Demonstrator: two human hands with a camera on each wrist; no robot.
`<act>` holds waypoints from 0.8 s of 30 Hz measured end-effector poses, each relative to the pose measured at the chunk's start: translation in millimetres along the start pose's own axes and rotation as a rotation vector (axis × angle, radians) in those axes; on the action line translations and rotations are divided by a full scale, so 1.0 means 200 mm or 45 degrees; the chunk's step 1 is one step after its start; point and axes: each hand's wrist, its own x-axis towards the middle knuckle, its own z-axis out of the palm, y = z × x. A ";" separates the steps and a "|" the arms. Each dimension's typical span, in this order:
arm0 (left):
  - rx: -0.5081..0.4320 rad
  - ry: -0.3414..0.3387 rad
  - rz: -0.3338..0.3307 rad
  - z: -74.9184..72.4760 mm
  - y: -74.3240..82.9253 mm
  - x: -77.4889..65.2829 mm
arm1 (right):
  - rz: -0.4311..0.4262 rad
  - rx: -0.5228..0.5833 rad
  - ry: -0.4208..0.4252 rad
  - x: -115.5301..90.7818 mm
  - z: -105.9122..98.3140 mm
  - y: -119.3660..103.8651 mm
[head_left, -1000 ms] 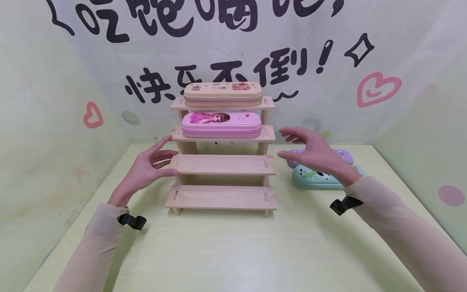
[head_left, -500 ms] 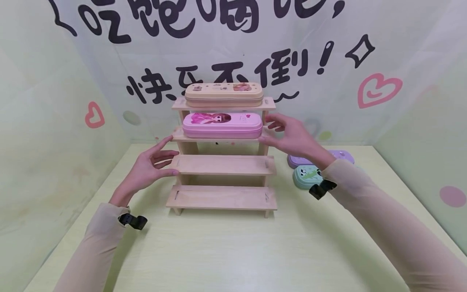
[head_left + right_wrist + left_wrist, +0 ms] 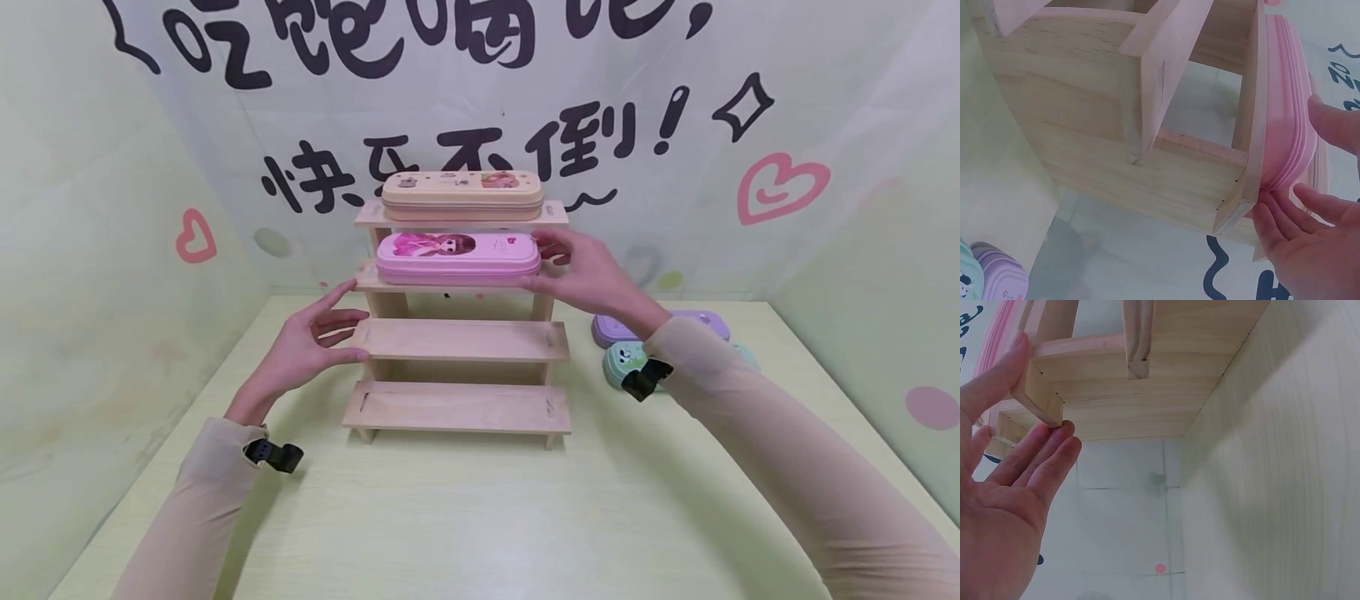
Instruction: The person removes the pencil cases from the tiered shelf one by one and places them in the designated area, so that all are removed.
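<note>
A wooden stepped rack [image 3: 457,340] stands on the table, with a pink pencil case [image 3: 457,260] on its second step from the top. My right hand [image 3: 581,271] holds the right end of that case, thumb at the front and fingers round the back corner. In the right wrist view, the thumb and fingertips meet the end of the pink case [image 3: 1286,106]. At the rack's left side, my left hand [image 3: 300,342] grips the end of a step between thumb and fingers, its index finger reaching up to the step above. A cream pencil case [image 3: 461,196] lies on the top step.
Right of the rack, a purple pencil case [image 3: 607,329] and a mint-green pencil case [image 3: 618,360] lie on the table [image 3: 465,517], partly behind my right forearm. A printed cloth backdrop [image 3: 675,192] rises behind the rack, with side walls left and right.
My right hand has moved left from beside the rack to the right end of the pink pencil case and taken hold there. The left hand has stayed on the rack.
</note>
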 end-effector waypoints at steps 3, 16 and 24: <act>0.000 0.002 -0.002 0.00 0.00 0.00 | -0.007 0.005 0.002 0.01 0.00 0.00; 0.015 0.002 -0.006 0.00 0.00 0.00 | -0.005 -0.019 -0.070 0.09 0.03 -0.01; 0.004 0.003 -0.007 0.00 0.00 0.00 | 0.024 0.019 -0.067 0.10 0.04 -0.01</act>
